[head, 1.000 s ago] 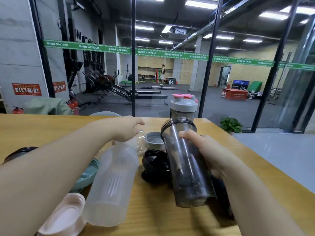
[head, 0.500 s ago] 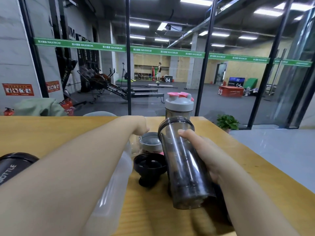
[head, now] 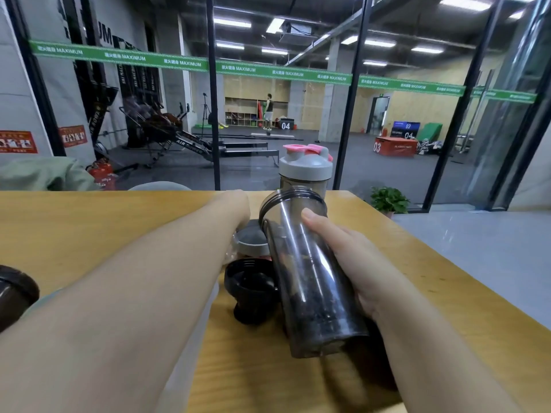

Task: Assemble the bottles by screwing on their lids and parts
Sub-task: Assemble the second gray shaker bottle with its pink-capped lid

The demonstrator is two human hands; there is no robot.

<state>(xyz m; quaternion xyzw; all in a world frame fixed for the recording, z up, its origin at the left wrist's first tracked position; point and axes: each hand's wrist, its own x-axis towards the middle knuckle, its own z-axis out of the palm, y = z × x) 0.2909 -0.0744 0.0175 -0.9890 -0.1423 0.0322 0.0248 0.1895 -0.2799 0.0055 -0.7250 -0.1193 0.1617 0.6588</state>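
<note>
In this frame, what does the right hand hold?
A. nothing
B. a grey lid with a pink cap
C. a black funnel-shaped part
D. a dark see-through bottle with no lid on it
D: the right hand is wrapped round the dark see-through bottle, whose threaded mouth is open, while the grey lid with pink cap sits on another bottle behind it.

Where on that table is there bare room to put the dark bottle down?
Bare wood lies right of the right hand toward the table edge, and far left behind the left forearm. It is crowded between the arms: black lid, grey lid.
</note>
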